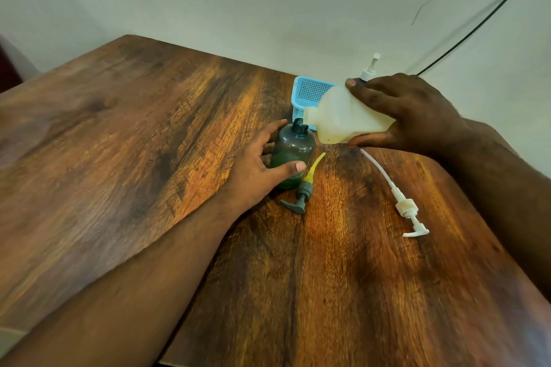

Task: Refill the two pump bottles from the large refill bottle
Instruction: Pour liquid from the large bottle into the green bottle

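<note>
Pouring step, first bottle. My right hand point(408, 116) grips the large refill bottle point(343, 118), tipped on its side, its mouth at the open neck of the dark pump bottle point(293, 152). My left hand point(262, 164) wraps that bottle, steadying it upright. Next, I judge: keep mouth over neck, tilt slowly, watch the level. Grey pump point(301, 194) and white pump point(405, 208) lie on the wooden surface point(119, 143). Second pump bottle point(369, 68) stands behind my right hand, beside a blue basket point(310, 92). Pale wall point(268, 3), black cable point(477, 24).
</note>
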Demonstrator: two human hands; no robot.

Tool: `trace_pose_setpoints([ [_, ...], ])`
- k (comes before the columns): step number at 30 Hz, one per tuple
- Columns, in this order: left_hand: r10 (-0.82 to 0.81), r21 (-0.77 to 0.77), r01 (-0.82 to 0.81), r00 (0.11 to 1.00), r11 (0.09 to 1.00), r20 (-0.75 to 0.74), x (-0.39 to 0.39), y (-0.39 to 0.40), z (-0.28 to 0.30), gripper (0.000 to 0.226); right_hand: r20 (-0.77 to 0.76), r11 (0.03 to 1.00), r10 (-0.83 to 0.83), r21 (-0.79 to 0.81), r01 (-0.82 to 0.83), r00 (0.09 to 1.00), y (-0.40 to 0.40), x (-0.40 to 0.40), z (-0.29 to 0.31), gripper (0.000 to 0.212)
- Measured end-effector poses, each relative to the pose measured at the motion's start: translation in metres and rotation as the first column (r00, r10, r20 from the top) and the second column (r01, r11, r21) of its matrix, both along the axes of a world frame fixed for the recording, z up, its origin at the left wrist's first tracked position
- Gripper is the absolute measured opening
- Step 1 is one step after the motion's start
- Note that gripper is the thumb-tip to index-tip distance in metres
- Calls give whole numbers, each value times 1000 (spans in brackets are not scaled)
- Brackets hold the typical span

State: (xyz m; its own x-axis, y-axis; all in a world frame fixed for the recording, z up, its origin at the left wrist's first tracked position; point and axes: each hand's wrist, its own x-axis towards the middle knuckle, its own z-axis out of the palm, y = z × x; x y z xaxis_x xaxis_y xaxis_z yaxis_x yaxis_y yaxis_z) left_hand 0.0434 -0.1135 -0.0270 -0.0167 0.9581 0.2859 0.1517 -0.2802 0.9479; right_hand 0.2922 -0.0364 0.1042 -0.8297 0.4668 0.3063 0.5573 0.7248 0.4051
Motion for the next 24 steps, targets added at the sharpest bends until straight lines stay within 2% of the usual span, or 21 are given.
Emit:
trace_pose_setpoints([
  [24,1,-12,-1,1000,1000,12,1,-3,3,79,-2,999,9,41,-9,1000,-3,-1,0,85],
])
